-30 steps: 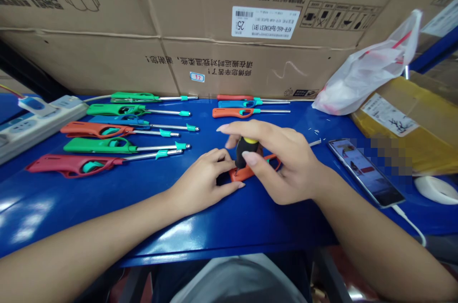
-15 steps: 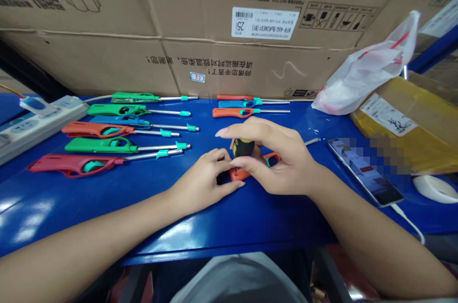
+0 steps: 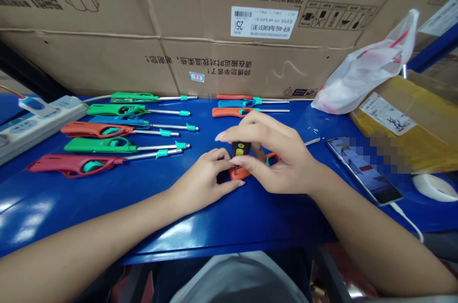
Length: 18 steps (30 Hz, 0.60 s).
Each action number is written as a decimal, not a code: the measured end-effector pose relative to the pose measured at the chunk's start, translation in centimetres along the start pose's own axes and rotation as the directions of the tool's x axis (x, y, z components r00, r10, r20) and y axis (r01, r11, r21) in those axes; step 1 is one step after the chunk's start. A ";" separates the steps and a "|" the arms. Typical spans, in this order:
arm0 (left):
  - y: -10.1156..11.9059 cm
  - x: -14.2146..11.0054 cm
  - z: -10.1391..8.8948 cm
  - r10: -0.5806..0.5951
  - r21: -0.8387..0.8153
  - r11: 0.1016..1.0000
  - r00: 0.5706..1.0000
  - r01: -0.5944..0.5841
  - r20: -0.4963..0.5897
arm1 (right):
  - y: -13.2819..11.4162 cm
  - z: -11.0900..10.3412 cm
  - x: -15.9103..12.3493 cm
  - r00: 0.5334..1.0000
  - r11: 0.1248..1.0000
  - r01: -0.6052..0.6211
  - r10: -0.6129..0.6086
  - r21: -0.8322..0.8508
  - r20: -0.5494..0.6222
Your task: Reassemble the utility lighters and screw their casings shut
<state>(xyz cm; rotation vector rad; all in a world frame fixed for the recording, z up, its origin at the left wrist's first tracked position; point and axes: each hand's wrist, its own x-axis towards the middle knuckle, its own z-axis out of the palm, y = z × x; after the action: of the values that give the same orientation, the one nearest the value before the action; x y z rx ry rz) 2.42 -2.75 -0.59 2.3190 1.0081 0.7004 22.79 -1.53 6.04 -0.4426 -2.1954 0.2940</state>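
Moved: since a second ago, the screwdriver (image 3: 240, 147) has turned, its yellow patch now facing up, and the thumb of the right hand (image 3: 286, 155) has shifted toward the left hand (image 3: 200, 181).
Right hand: half curled, grasping the screwdriver handle between thumb and fingers.
Left hand: nearly closed, fingers and thumb around the handle end of an orange lighter (image 3: 243, 176); it is in the same place as before.
Orange lighter: on the desk (image 3: 250, 226) between both hands, partly hidden by the right one.
Screwdriver tip: at the lighter's handle end; exact contact cannot be told.
Left side: six lighters (image 3: 100, 144) in a row, beside a power strip (image 3: 36, 121).
Far side: three lighters (image 3: 236, 103) near the cardboard (image 3: 200, 16).
Right side: a phone (image 3: 363, 169).
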 end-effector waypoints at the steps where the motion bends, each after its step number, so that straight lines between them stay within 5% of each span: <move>1: 0.0 0.0 0.0 -0.004 -0.007 1.000 1.000 0.004 -0.003 | 0.1 0.1 0.0 1.000 1.000 0.017 -0.017 -0.021 0.004; 7: 0.0 0.0 0.1 -0.003 -0.019 1.000 1.000 0.002 -0.020 | 0.1 -0.3 0.1 0.997 0.982 0.069 -0.062 -0.174 0.042; 18: 0.1 0.0 0.0 0.043 0.026 0.999 0.999 -0.043 -0.006 | 0.6 -0.1 -0.2 0.998 0.994 -0.059 0.055 0.089 0.043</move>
<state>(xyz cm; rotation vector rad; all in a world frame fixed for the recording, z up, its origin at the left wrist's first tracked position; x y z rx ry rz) 2.41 -2.78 -0.52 2.3684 0.9781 0.7168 23.08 -1.09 5.73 -0.4529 -2.2014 0.4348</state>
